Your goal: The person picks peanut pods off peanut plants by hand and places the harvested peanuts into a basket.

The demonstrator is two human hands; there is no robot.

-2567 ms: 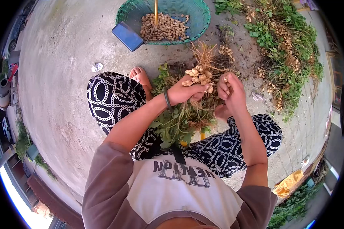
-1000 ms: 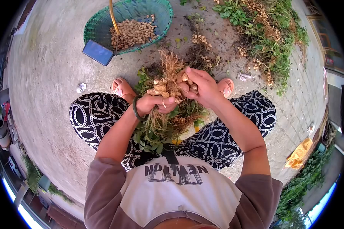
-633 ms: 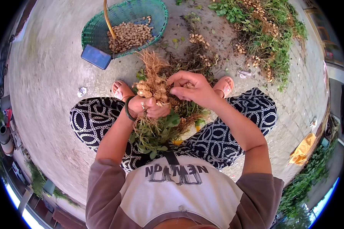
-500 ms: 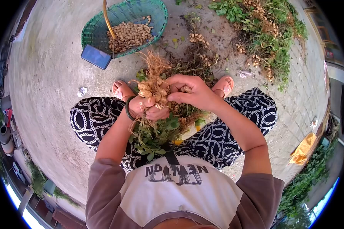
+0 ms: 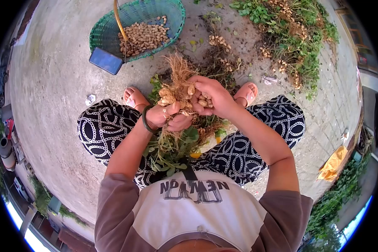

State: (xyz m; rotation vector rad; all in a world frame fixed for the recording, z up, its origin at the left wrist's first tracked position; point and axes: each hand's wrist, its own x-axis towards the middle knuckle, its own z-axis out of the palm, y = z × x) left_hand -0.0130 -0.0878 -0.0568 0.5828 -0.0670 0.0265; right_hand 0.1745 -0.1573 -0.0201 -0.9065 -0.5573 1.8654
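Observation:
My left hand (image 5: 169,117), with a dark bangle at the wrist, is closed round the stems of a peanut plant (image 5: 181,72). The plant's roots point away from me, pods cluster just beyond my fingers, and its green leaves hang toward my lap. Beside the roots, my right hand (image 5: 212,95) is curled around several loose peanuts (image 5: 205,101). Its thumb and forefinger are at another pod (image 5: 191,90) next to the root cluster; whether that pod is still attached I cannot tell.
A green woven basket (image 5: 97,38) partly filled with peanuts (image 5: 143,37) stands ahead on the left, a phone (image 5: 106,61) at its near rim. Pulled peanut plants (image 5: 296,46) are heaped at the far right. More stems (image 5: 216,69) lie between my feet.
The plant and my left hand have shifted slightly right. My right hand has turned and opened a little, so the peanuts in its palm now show.

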